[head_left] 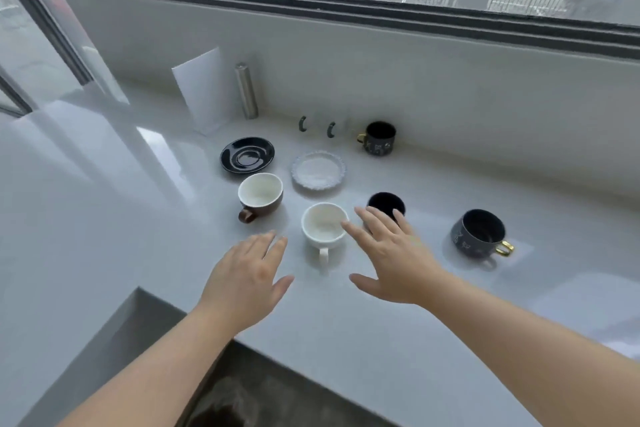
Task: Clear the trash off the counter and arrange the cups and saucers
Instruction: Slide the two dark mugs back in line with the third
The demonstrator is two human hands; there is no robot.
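Reaching over a white tabletop [381, 340], the left hand [247, 282] and right hand [394, 258] flank a white cup [323, 226], fingers spread wide, holding nothing. Likely next: grasp it and carry it to the white saucer [318, 170] just behind.

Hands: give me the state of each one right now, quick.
Left hand: open, fingers spread, holding nothing, left of the white cup.
Right hand: open, holding nothing, fingers reaching over toward the black cup.
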